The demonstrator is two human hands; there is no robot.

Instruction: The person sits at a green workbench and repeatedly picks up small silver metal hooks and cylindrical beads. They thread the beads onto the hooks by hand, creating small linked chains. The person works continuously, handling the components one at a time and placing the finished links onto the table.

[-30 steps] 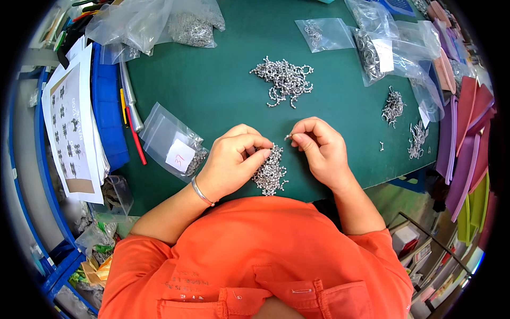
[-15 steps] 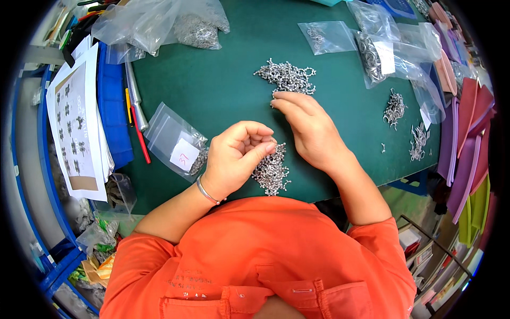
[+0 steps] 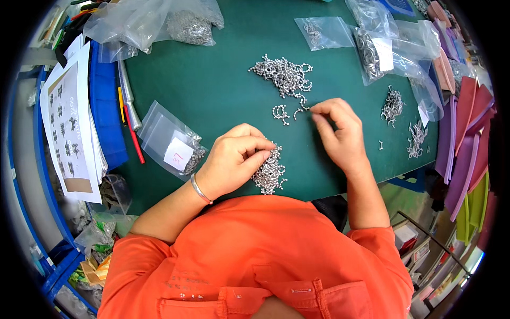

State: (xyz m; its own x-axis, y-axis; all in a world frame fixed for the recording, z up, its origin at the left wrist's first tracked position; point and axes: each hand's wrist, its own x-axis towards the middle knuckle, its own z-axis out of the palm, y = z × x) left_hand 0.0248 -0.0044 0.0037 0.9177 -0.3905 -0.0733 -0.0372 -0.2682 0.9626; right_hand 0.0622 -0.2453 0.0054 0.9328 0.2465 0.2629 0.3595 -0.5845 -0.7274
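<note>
Picking looks under way: the right hand (image 3: 342, 136), fingers parted, next needs to pinch the knobbly metal strip (image 3: 301, 111). The left hand (image 3: 232, 161), nearly closed, hides its hold from here.

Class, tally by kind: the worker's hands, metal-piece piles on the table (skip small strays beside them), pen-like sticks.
Hands: 2 (left hand, right hand)
Metal-piece piles: 4 (upper pile, lower pile, two rightmost piles)
Sticks: 2 (red stick, yellow stick)
Total: 8
</note>
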